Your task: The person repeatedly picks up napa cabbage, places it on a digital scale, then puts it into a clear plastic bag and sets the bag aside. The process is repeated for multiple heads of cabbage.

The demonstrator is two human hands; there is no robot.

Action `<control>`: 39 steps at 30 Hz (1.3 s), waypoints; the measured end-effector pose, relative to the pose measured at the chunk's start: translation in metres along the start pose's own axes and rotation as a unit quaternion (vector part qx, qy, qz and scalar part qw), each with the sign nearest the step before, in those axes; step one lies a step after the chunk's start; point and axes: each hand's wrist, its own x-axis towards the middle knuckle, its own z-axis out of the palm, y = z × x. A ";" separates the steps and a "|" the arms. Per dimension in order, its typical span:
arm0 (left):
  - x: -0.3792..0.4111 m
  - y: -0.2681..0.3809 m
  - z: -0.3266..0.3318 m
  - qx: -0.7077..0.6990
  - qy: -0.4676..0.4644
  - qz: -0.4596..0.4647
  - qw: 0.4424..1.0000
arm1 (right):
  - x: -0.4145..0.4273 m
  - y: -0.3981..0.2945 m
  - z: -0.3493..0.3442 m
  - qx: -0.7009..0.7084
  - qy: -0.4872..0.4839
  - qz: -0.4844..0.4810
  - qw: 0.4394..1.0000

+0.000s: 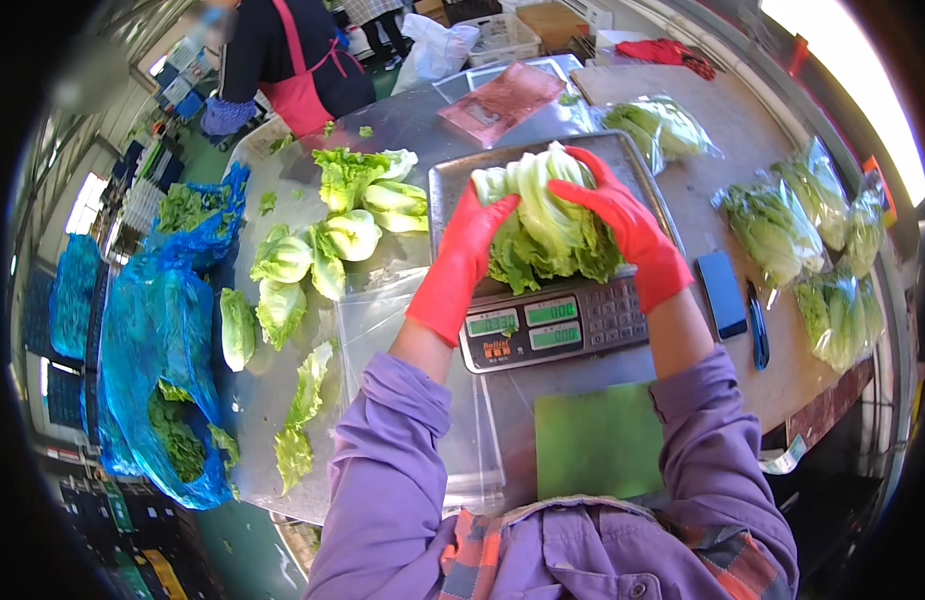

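My left hand (474, 240) and my right hand (611, 214), both in red rubber gloves, grip leafy lettuce (546, 217) from its two sides. The pale stem ends point away from me and the frilly green leaves towards me. This bunch is over the metal pan (451, 176) of a digital scale; whether its weight rests on the pan I cannot tell. Beneath my wrists the scale's panel (556, 322) shows lit green displays and a keypad. To the left of the scale lie several loose lettuce heads (282, 255) and a few single leaves (301, 420).
Blue plastic bags (159, 352) of greens hang at the left table edge. Bagged lettuce (770, 225), a phone (721, 292) and a blue utility knife (757, 326) lie right. Clear plastic bags (410, 330) and a green sheet (597, 442) are nearer me. A person in a pink apron (305, 82) stands beyond.
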 end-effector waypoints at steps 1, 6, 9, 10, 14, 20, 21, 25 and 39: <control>-0.004 -0.001 0.007 -0.013 0.019 -0.002 1.000 | -0.001 -0.014 0.004 0.153 0.046 0.160 0.974; -0.072 0.036 0.061 -0.071 -0.029 0.025 0.997 | -0.062 -0.053 -0.035 0.321 0.068 0.190 0.925; -0.130 0.008 0.100 -0.081 -0.107 0.078 0.988 | -0.135 -0.094 -0.063 0.320 0.116 0.209 0.917; -0.159 -0.014 0.116 -0.104 -0.073 0.059 0.990 | -0.169 -0.096 -0.070 0.292 0.120 0.252 0.915; -0.256 -0.119 0.140 0.025 -0.080 0.049 0.995 | -0.315 -0.076 -0.025 0.161 0.140 0.393 0.894; -0.269 -0.085 0.092 0.222 -0.189 -0.130 0.948 | -0.347 -0.099 -0.017 0.016 0.140 0.350 0.926; -0.273 -0.076 0.083 0.264 -0.147 -0.135 0.943 | -0.351 -0.097 -0.022 -0.022 0.150 0.327 0.933; -0.275 -0.088 0.059 0.013 0.036 -0.226 0.973 | -0.363 -0.092 -0.017 -0.012 0.213 0.374 0.903; -0.274 -0.097 0.053 -0.121 -0.247 -0.295 0.915 | -0.370 -0.104 0.002 0.004 0.203 0.395 0.896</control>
